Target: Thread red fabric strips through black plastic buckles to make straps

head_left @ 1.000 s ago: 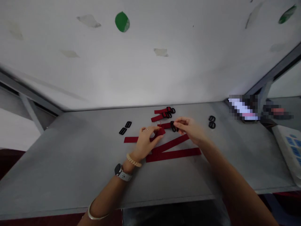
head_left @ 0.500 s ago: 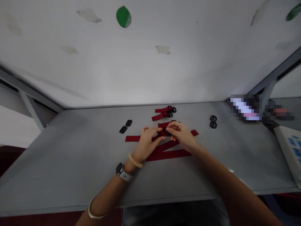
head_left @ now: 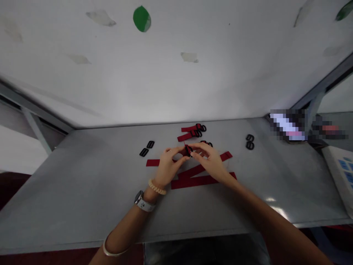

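Observation:
My left hand (head_left: 167, 165) and my right hand (head_left: 207, 158) meet over the table, their fingertips pinching a short red webbing strap with a black plastic buckle (head_left: 188, 150). The strap's end is mostly hidden by my fingers. Below my hands lie long red webbing straps (head_left: 193, 180) in a zigzag, and a further red strap end (head_left: 153, 162) runs out from under my left hand. Two short red straps threaded with black buckles (head_left: 191, 131) lie just beyond. A black buckle (head_left: 206, 143) shows behind my right fingers.
Black plastic slide buckles lie in pairs on the grey table (head_left: 82, 184), one pair at left (head_left: 147, 148) and one at right (head_left: 249, 142). A pixelated object (head_left: 288, 125) stands at the far right corner, beside a white keypad device (head_left: 340, 173).
My hands have come closer together, and the buckle in my right hand now meets the strap in my left. My right hand has moved off the long strap, showing its far end.

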Action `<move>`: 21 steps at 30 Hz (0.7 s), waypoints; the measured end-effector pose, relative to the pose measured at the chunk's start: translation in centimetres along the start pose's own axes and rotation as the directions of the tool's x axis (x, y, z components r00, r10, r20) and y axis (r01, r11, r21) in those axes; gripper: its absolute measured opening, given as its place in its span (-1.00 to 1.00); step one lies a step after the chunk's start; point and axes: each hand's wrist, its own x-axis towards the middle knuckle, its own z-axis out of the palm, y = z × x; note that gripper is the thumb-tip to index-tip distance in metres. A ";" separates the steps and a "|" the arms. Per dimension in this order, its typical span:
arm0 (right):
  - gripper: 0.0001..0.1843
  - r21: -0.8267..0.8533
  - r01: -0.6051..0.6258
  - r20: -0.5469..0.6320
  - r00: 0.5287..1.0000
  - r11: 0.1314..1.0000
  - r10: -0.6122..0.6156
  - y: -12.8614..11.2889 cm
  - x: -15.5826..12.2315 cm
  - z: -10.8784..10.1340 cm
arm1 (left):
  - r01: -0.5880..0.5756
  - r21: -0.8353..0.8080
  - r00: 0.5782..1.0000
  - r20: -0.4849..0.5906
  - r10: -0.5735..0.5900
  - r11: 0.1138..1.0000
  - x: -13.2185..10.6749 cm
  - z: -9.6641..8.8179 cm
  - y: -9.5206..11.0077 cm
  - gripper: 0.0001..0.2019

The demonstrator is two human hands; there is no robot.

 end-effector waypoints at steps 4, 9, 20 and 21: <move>-0.70 -0.049 0.086 0.057 0.995 0.995 -0.083 -0.1 0.2 -0.6 | -0.016 0.066 0.999 0.036 0.014 0.998 0.1 -0.4 0.1 -0.78; -0.79 -0.074 0.073 0.057 0.996 0.995 -0.069 0.0 0.6 -1.1 | -0.039 0.050 0.988 0.154 0.031 0.998 0.4 -0.9 -0.1 -0.72; -0.91 -0.291 0.141 -0.084 0.982 0.946 -0.172 -0.7 0.9 -2.3 | 0.012 0.171 0.961 0.271 -0.058 0.985 1.3 -3.1 -2.4 -0.65; -0.91 -0.308 0.140 -0.099 0.979 0.941 -0.178 -0.6 1.0 -2.4 | 0.030 0.157 0.959 0.272 -0.072 0.987 1.3 -3.2 -2.4 -0.65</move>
